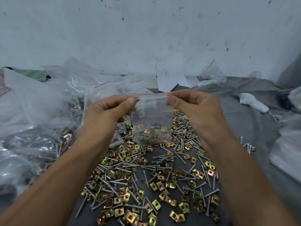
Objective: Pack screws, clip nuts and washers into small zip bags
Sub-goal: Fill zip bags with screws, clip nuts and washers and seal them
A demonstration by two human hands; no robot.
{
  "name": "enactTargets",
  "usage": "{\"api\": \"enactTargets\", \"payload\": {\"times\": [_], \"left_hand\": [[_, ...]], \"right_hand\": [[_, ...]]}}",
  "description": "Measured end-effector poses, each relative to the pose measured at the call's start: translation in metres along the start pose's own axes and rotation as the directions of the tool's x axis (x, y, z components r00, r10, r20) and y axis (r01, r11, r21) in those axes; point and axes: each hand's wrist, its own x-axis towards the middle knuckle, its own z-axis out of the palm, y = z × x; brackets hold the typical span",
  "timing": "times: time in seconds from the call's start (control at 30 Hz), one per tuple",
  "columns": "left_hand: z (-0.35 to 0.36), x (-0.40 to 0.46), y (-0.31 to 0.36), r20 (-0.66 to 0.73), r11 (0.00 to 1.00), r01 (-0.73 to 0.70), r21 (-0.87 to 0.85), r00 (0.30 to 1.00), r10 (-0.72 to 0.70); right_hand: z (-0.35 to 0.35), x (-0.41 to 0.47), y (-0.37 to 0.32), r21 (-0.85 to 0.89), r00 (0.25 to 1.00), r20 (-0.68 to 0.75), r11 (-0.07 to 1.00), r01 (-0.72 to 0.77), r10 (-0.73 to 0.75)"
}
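A grey worktop [254, 128] carries everything here, with one pale, speckled wall [146, 30] behind it. On its left lies a large heap of clear plastic bags [35, 111], too many and too overlapped to count, several with screws showing through.

Two hands hold one small zip bag [152, 121] up between them, above the loose hardware. The bag hangs with its mouth at the top and its bottom pointing down toward the worktop; the sealing strip with its red line runs level from left to right (that is the bag's long edge as held). The left hand [112, 110] pinches the strip's left end between thumb and forefinger, and the right hand [193, 106] pinches the right end the same way, the other fingers curled in. Grey washers and a few clip nuts sit in the bottom of the bag.

Below, the worktop is strewn with silver screws [164, 158] and gold clip nuts [156, 205], far more than can be counted, pointing every way. A small cluster of grey washers [182, 119] lies just beside the right hand.
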Motion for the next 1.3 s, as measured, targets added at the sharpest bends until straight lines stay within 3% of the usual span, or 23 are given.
{"api": "enactTargets", "payload": {"times": [0.5, 0.77, 1.1, 1.3], "left_hand": [[0.014, -0.001, 0.0, -0.047, 0.997, -0.038, -0.063, 0.998, 0.035], [0.013, 0.0, 0.0, -0.093, 0.996, -0.046, -0.081, 0.995, 0.039], [0.019, -0.003, -0.002, -0.07, 0.997, -0.045, -0.068, 0.997, 0.04], [0.017, -0.003, -0.003, -0.075, 0.999, -0.047, -0.021, 0.996, 0.045]], "right_hand": [[0.0, 0.001, 0.006, 0.066, 1.0, 0.023, 0.998, -0.019, 0.017], [0.005, 0.001, 0.011, 0.021, 0.999, 0.05, 1.0, 0.001, -0.002], [0.021, -0.001, 0.023, 0.306, 0.997, 0.07, 0.951, -0.04, 0.02], [0.024, -0.001, 0.032, 0.143, 0.994, 0.104, 0.99, 0.017, -0.032]]}}
